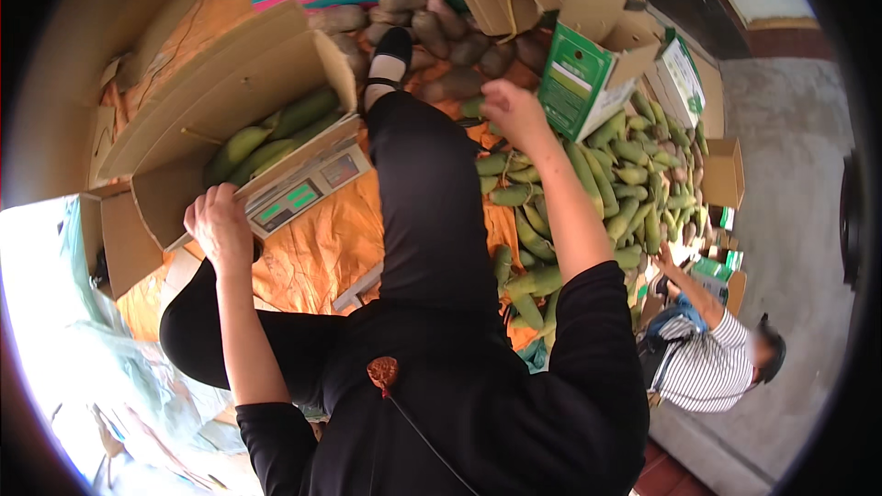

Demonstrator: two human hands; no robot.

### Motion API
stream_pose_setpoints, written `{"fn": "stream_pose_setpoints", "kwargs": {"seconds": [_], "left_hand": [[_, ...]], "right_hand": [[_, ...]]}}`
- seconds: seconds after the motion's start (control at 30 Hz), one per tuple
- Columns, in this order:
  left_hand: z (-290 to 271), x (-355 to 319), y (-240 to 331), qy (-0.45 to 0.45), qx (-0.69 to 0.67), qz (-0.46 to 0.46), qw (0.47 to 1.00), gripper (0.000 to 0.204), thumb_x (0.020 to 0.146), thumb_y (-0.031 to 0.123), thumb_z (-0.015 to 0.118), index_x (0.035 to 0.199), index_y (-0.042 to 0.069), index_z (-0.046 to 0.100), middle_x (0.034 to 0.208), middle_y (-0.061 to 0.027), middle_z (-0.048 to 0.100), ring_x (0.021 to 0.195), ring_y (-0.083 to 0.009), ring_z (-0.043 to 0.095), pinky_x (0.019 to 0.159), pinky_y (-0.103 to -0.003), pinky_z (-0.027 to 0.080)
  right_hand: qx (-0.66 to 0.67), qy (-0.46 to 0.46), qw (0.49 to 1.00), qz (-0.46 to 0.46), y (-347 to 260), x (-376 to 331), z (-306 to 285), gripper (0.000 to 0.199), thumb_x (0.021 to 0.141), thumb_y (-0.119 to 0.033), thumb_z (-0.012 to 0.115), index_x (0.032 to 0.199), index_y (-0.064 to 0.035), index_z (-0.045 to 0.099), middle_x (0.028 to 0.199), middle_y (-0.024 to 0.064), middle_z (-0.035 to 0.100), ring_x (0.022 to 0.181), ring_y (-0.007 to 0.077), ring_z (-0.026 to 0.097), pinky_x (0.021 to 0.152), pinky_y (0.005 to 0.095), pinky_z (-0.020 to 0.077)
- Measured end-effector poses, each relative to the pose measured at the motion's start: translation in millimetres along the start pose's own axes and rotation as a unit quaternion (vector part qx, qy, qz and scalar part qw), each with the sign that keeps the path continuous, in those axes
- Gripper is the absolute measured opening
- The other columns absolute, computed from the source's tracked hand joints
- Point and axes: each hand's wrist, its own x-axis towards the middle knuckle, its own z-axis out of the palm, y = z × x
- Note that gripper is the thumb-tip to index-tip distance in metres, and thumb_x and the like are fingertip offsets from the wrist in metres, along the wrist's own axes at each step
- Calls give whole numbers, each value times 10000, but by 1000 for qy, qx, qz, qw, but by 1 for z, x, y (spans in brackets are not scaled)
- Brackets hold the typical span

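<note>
An orange tarp [312, 266] spreads creased between the box and the pile, with a grey floor [781, 174] off to the right. The green pile [631, 174] fills the ground to the right of the person's outstretched leg [427, 202], the gourds heaped every which way. Past its near right edge a co-worker [703, 358] in a striped shirt reaches a hand toward it. To the left, an open brown box [230, 64] stands with its flaps up. A green carton [574, 83], also open at the top, stands at the far end of the pile. Brown gourds [429, 32] lie around the person's foot, at the upper middle. A scale [299, 195] with lit green displays shows at the box's near side. Inside the box, several long green gourds [248, 142] lie side by side.

The left hand [219, 220] is at the box's near edge, beside the scale, its fingers bent; whether they pinch the cardboard, I cannot tell. The right hand [514, 115] is raised between the green carton and the leg, fingers curled inward, near a single green gourd [471, 107]; whether it grips anything is hidden.
</note>
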Motion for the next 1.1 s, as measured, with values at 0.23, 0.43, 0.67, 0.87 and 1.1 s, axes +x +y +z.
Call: {"fn": "stream_pose_setpoints", "kwargs": {"seconds": [0.23, 0.43, 0.67, 0.87, 1.1], "left_hand": [[3, -3, -1, -4, -1, 7, 1000, 168, 744, 91, 684, 897, 95, 615, 870, -52, 627, 888, -265, 567, 904, -406, 372], [6, -3, -5, 1, 4, 7, 1000, 117, 769, 133, 664, 868, 94, 615, 857, -52, 625, 878, -261, 571, 884, -403, 376], [8, 0, -2, -3, -3, 15, 1000, 132, 745, 114, 677, 861, 97, 618, 851, -57, 625, 879, -269, 575, 874, -403, 379], [-4, -4, -3, 6, 1, -6, 1000, 165, 686, 75, 687, 838, 92, 625, 821, -69, 610, 871, -275, 564, 885, -402, 381], [1, 0, 6, 2, -41, -3, 999, 132, 707, 73, 671, 823, 100, 617, 835, -62, 600, 902, -274, 553, 924, -420, 363]], "right_hand": [[-24, -51, 965, 256, 162, -141, 73, 274, 720, -182, 730, 950, -55, 656, 879, 151, 675, 859, 285, 655, 740, 377, 506], [-10, -166, 917, 364, 215, -224, 144, 389, 662, -235, 791, 953, -27, 639, 868, 102, 666, 851, 265, 645, 762, 367, 506], [-24, -201, 901, 383, 211, -233, 180, 539, 604, -273, 819, 1020, -23, 585, 981, 159, 626, 942, 311, 618, 813, 387, 487], [-86, -253, 887, 377, 178, -224, 203, 457, 785, -317, 652, 1109, -18, 528, 1113, 246, 593, 1062, 415, 560, 889, 469, 445], [149, -130, 854, 482, 254, -263, 249, 532, 735, -332, 704, 1144, -87, 468, 1177, 174, 587, 1142, 329, 551, 902, 455, 455]]}}
